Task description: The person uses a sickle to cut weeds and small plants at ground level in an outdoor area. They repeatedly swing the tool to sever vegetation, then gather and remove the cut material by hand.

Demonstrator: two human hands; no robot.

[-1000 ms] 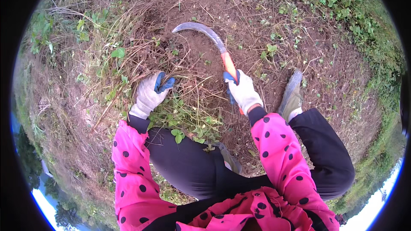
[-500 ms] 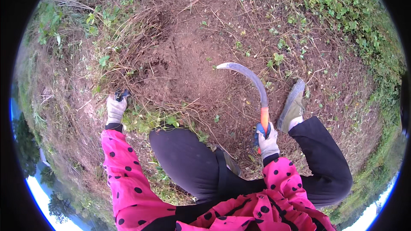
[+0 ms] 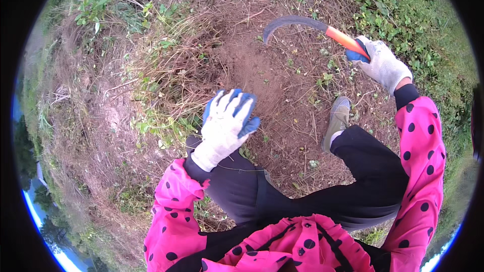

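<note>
Fingers (image 3: 233, 104) of the left hand (image 3: 218, 132), gloved, out long and slightly parted, back of the hand up. No hold seen; palm side hidden.

Left to right from there. Heap of dry stalks and green stems (image 3: 174, 73): left of these fingers and mostly farther off, this hand much the nearer one. Contact with its near edge: cannot tell. Left wrist overlaps the dark trousers (image 3: 242, 184) at the knee; height above ground unclear.

Middle: bare soil (image 3: 257, 73), between heap and blade.

Then the sickle (image 3: 322, 27), far and right of the left fingers, well apart from them. Handle's long axis slants from near right to far left; blade bows away, tip hooking back nearer, on the heap's side.

Right hand (image 3: 381, 64), gloved, curled closed around the handle's near end. Shoe (image 3: 339, 116) nearer, left of that hand. Leafy growth (image 3: 398, 7) beyond it.
</note>
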